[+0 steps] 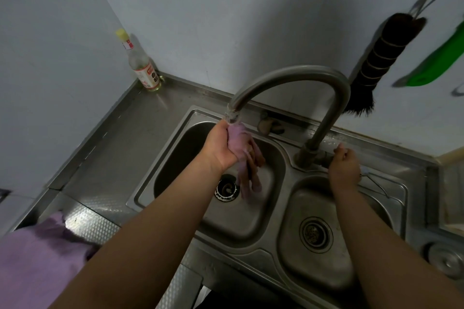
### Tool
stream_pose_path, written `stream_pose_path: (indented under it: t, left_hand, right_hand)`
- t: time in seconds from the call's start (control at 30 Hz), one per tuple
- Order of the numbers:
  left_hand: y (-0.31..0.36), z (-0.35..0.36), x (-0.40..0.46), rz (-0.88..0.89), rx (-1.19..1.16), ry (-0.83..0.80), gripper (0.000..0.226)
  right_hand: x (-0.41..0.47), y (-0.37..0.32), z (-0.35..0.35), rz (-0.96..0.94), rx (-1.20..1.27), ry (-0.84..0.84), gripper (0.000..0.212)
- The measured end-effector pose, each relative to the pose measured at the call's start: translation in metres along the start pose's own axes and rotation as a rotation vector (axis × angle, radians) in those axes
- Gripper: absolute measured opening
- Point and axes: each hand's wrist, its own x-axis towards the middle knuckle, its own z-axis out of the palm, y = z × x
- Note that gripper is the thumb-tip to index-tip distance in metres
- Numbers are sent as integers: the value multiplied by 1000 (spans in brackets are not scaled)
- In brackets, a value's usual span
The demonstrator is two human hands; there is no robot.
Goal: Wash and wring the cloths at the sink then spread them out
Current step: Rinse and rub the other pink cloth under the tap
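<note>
Fingers of the left hand clench a purple cloth directly under the tap spout, its length hanging down over the left sink basin. Right hand grips the tap handle, far right. Another purple cloth lies on the desk, near left.

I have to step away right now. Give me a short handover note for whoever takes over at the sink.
Left hand grips a purple cloth bunched under the faucet spout, over the left basin.
Right hand is on the tap handle at the faucet base; the handle itself is hidden.
Another purple cloth lies on the counter at the lower left.
Done: cloth brought under the spout.
Left: washing, wringing, then spreading out.
</note>
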Motion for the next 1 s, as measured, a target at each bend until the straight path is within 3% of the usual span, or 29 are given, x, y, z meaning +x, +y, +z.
stream_pose_path:
  t: [0.17,0.23,0.3,0.4,0.47,0.6,0.7,0.8,0.9,1.0]
  left_hand:
    - [7,-5,-3,19,65,12,50]
    - [14,-6,-7,6,131,13,44]
    - [19,-4,-10,-20,204,-24,34]
    - [28,-4,-14,-58,334,-89,43]
    - [39,-3,-24,-74,435,-140,42]
    - [68,-18,-38,-78,718,-231,18]
    - [74,-25,-35,-216,1101,-198,27]
    - [76,-27,-36,-127,1313,-136,34]
    - [65,-37,-31,138,901,-29,29]
    - [51,-38,-17,291,578,191,47]
  right_hand:
    - [-24,-4,26,-12,208,196,19]
    - [-57,-22,45,-214,260,-59,13]
    - [-89,-61,55,-353,300,-454,21]
    - [-89,-114,67,-185,253,-926,37]
    - [-71,-117,72,-205,183,-1079,35]
    - [-49,-118,65,-402,-64,-1075,34]
    - [-45,-129,66,-398,25,-980,38]
    - [-49,-135,71,-242,220,-883,43]
    - [-47,-134,67,91,395,-986,45]
    - [-55,-132,61,99,275,-1208,29]
